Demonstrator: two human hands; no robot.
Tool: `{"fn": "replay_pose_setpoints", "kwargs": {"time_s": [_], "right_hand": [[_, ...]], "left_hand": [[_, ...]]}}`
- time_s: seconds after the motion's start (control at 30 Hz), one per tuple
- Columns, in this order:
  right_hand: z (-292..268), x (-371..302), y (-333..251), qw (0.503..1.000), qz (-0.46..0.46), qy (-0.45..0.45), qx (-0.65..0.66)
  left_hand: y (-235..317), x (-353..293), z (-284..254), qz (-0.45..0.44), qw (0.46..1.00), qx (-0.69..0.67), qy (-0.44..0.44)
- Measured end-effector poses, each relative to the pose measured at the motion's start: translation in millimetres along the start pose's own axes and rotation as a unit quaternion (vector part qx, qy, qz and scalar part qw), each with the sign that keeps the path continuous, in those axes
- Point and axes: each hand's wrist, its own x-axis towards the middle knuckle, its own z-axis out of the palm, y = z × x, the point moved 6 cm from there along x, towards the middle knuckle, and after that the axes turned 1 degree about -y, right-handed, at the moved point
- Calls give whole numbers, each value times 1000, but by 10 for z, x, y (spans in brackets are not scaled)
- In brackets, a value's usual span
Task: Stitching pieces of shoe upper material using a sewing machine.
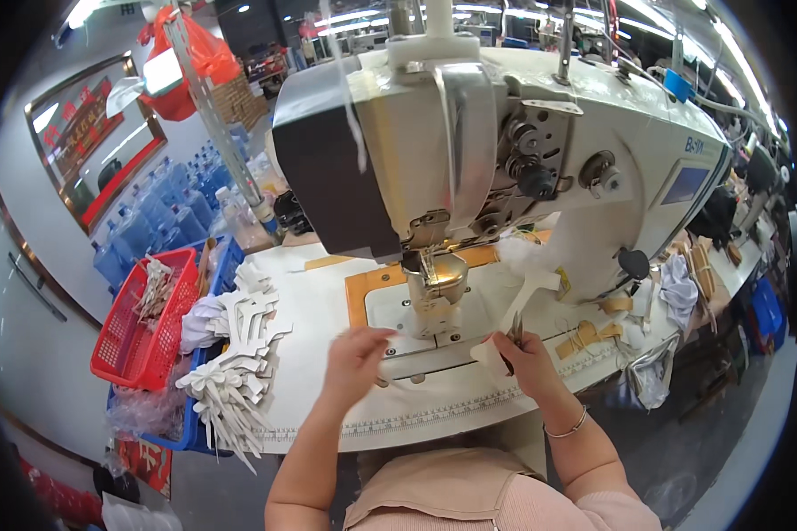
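Observation:
My right hand is closed around small metal thread snips, blades pointing away from me. Against the same hand lies a white, strap-like cut piece, its wide end toward the machine arm; whether the fingers also grip it is hard to tell. To the left of the needle area, my left hand has its fingers pinched together. Anything between them is too small to make out. Between and beyond both hands stands the sewing machine's metal post, under the needle and presser foot.
A pile of white strap pieces covers the table's left edge. Beside it sit a red basket and a blue crate. Tan and white scraps lie at the right. The large machine head overhangs the work area.

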Motion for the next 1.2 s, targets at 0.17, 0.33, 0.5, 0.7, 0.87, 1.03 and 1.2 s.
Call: {"fn": "replay_pose_setpoints", "kwargs": {"time_s": [0.17,0.33,0.5,0.7,0.87,1.03,1.2], "right_hand": [[171,-96,-118,998,-35,-38,-44],[312,-140,-153,994,-51,-73,-69],[316,-158,-136,993,-48,-79,-70],[370,-163,-137,991,-44,-104,-65],[423,-171,-193,985,-74,-126,-96],[412,-153,-211,985,-77,-117,-102],[426,-128,-141,986,-59,-138,-67]], "left_hand": [[376,-58,476,-59,986,-58,-141],[220,-76,590,-139,968,-127,-168],[251,-67,625,-190,955,-103,-201],[283,-89,601,-196,955,-89,-203],[194,-136,635,-166,964,-111,-178],[180,-136,607,-185,964,-50,-187],[113,-173,640,-228,933,-166,-224]]}}
